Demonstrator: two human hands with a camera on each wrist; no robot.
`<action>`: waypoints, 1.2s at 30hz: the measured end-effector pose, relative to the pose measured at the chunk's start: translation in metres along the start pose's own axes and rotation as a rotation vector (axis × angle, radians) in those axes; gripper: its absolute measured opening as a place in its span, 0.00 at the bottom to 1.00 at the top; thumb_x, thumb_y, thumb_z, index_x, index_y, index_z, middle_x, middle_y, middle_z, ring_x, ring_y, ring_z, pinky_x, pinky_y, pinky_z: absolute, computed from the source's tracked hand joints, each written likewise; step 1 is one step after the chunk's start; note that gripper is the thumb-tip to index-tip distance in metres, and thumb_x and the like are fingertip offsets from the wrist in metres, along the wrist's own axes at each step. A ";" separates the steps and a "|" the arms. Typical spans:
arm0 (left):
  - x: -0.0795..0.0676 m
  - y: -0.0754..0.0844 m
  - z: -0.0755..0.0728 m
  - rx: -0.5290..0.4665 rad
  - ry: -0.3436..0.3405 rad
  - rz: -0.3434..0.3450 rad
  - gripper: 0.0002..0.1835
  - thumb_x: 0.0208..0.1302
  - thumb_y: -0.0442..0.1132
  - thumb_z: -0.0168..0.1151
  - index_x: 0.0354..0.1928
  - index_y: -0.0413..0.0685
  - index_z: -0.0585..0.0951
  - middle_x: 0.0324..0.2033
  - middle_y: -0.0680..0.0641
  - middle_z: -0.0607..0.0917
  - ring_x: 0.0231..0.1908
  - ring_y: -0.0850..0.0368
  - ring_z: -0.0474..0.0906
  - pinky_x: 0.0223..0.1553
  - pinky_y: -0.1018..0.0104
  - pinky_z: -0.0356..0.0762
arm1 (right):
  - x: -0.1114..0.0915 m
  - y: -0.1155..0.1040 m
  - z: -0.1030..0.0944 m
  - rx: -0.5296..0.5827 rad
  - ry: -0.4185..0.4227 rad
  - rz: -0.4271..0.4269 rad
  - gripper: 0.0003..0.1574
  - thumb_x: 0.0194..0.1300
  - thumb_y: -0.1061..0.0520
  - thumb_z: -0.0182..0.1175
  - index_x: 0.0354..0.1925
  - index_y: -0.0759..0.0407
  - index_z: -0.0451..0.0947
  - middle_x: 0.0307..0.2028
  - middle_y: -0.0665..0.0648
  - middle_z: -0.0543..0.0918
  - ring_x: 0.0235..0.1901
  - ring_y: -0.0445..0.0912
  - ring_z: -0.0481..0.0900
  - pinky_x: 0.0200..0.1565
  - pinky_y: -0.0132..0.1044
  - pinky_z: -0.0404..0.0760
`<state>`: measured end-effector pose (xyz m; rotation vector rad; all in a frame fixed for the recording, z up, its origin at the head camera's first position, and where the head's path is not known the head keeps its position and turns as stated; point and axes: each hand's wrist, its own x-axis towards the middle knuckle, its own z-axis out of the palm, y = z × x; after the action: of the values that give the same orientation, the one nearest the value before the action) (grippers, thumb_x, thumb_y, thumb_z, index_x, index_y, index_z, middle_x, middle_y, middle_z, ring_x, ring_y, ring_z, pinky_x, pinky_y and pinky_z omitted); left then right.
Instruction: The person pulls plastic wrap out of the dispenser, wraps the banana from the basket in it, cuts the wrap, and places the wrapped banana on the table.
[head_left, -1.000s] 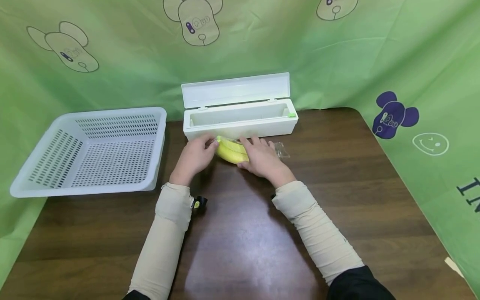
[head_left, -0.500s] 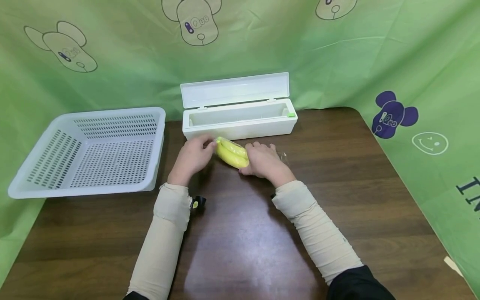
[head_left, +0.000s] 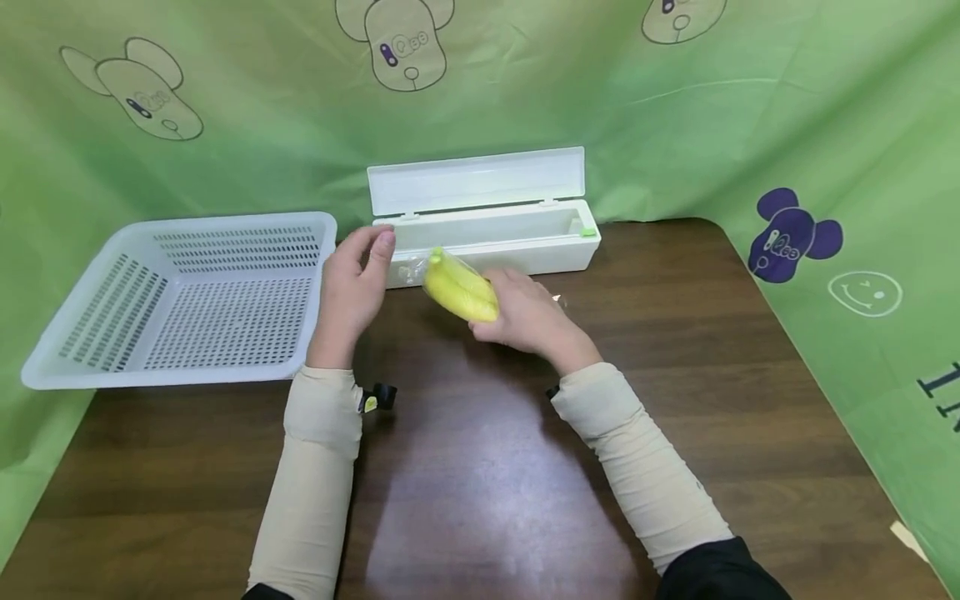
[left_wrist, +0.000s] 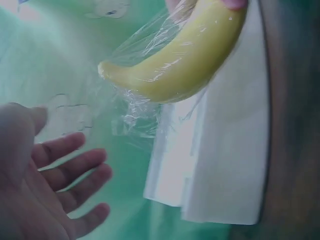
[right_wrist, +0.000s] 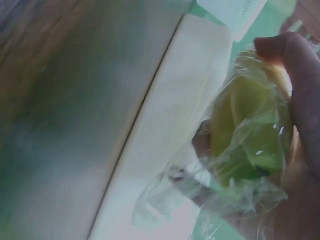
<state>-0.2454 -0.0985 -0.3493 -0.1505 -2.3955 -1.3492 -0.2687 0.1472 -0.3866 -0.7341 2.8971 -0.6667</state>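
Note:
A yellow banana (head_left: 459, 287) is wrapped in clear cling film (left_wrist: 134, 112). My right hand (head_left: 528, 321) grips one end, with the thumb and fingers around the fruit in the right wrist view. Loose film (right_wrist: 165, 197) hangs crumpled past that hand. The banana's other end points toward my left hand (head_left: 351, 287), which is raised beside it and holds nothing. In the left wrist view, its fingers (left_wrist: 82, 175) are spread and apart from the fruit. Just behind the banana stands a long white box (head_left: 517, 258), its lid (head_left: 480, 182) up and a small green piece at its right end.
A pale perforated plastic basket (head_left: 183, 379) stands at the left, close beside my left hand. All this is on a brown wooden table (head_left: 480, 500). Green printed cloth (head_left: 525, 83) hangs behind the box and along the sides.
My left hand has let go of the banana's end and moved up and left toward the basket. My right hand has kept its grip, and the banana has lifted and tilted slightly.

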 end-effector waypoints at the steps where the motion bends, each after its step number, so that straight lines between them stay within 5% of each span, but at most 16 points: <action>1: 0.000 0.002 -0.003 -0.035 0.028 0.033 0.22 0.78 0.52 0.52 0.59 0.44 0.82 0.56 0.46 0.83 0.57 0.53 0.77 0.59 0.58 0.72 | 0.000 -0.002 0.000 0.015 0.006 -0.010 0.41 0.52 0.41 0.69 0.59 0.57 0.70 0.43 0.53 0.73 0.41 0.50 0.71 0.40 0.46 0.73; 6: -0.002 0.010 -0.013 -0.142 0.095 0.204 0.19 0.79 0.44 0.52 0.57 0.38 0.83 0.53 0.44 0.85 0.54 0.55 0.78 0.56 0.62 0.73 | -0.003 -0.016 0.000 0.014 0.042 -0.073 0.43 0.51 0.40 0.69 0.62 0.53 0.70 0.47 0.52 0.72 0.41 0.47 0.70 0.36 0.43 0.73; 11: -0.003 0.022 -0.017 -0.144 0.055 0.332 0.31 0.79 0.59 0.45 0.57 0.38 0.83 0.54 0.43 0.84 0.55 0.53 0.77 0.58 0.59 0.71 | -0.008 -0.026 -0.003 -0.044 0.097 -0.155 0.44 0.51 0.40 0.69 0.64 0.52 0.69 0.47 0.52 0.72 0.40 0.47 0.70 0.35 0.43 0.75; 20: -0.006 0.036 -0.021 -0.018 -0.136 0.433 0.49 0.67 0.76 0.35 0.61 0.40 0.80 0.64 0.41 0.77 0.67 0.47 0.67 0.70 0.52 0.56 | -0.011 -0.039 0.002 -0.144 0.217 -0.348 0.40 0.51 0.43 0.70 0.58 0.59 0.71 0.41 0.56 0.71 0.38 0.50 0.70 0.31 0.43 0.76; 26: -0.009 0.041 -0.015 0.071 -0.200 0.424 0.52 0.62 0.80 0.32 0.62 0.44 0.81 0.66 0.45 0.76 0.68 0.50 0.65 0.71 0.50 0.49 | -0.012 -0.043 0.000 -0.152 0.304 -0.415 0.37 0.49 0.44 0.71 0.52 0.61 0.72 0.37 0.55 0.71 0.34 0.49 0.69 0.29 0.41 0.75; 30: -0.008 0.042 -0.008 -0.007 -0.176 0.438 0.52 0.61 0.80 0.34 0.58 0.43 0.83 0.62 0.44 0.79 0.66 0.51 0.69 0.69 0.53 0.59 | -0.012 -0.044 -0.003 -0.129 0.352 -0.447 0.37 0.48 0.46 0.72 0.52 0.62 0.73 0.37 0.56 0.72 0.34 0.49 0.70 0.30 0.41 0.74; 36: -0.009 0.042 0.002 -0.246 -0.115 0.553 0.48 0.67 0.75 0.39 0.51 0.34 0.84 0.52 0.41 0.85 0.58 0.51 0.77 0.61 0.55 0.71 | -0.014 -0.046 -0.004 -0.063 0.359 -0.448 0.41 0.47 0.46 0.73 0.56 0.63 0.73 0.42 0.58 0.76 0.37 0.50 0.72 0.32 0.43 0.75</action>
<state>-0.2262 -0.0734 -0.3202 -0.9052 -2.0357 -1.3713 -0.2370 0.1193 -0.3642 -1.4348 3.1000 -0.8237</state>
